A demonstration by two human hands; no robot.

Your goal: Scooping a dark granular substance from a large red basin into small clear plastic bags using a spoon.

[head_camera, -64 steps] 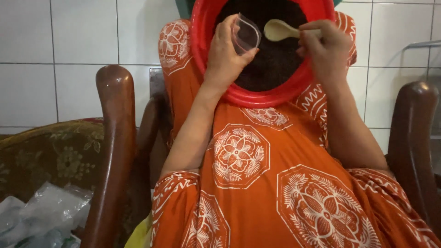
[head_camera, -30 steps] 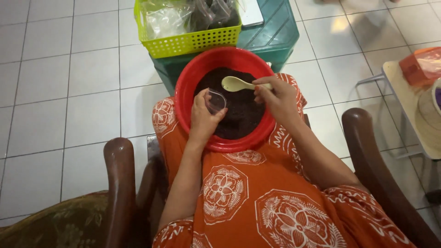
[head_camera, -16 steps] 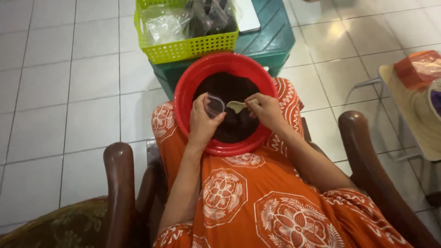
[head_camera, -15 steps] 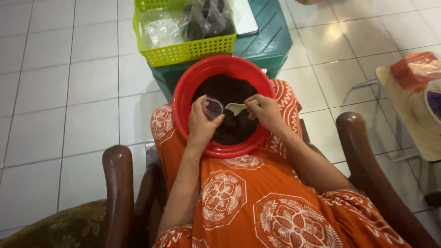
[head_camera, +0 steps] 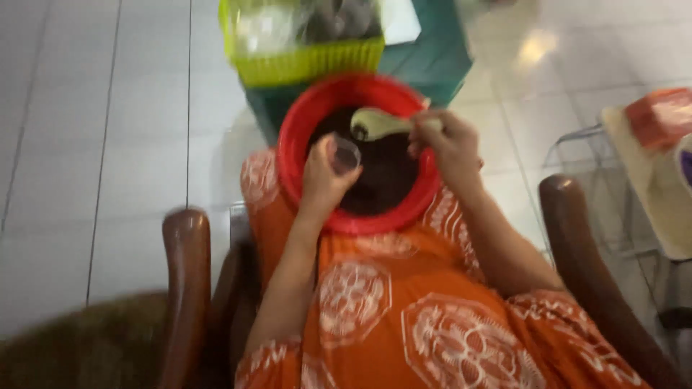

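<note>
basin [head_camera: 292, 155] red | contents [head_camera: 386, 169] dark brown | spoon [head_camera: 375, 124] cream | dress [head_camera: 404, 317] orange, white medallions | basket [head_camera: 303, 61] lime

The supporting surface is a floor of large white glazed tiles [head_camera: 108, 144]. A teal plastic crate [head_camera: 432, 61] stands directly on it, bearing a lime-green plastic mesh basket [head_camera: 303, 63]. A dark brown wooden armchair [head_camera: 184, 252] also stands on the tiles. The red round plastic basin [head_camera: 292, 155] rests on the seated person's orange patterned lap [head_camera: 389, 317].
</note>
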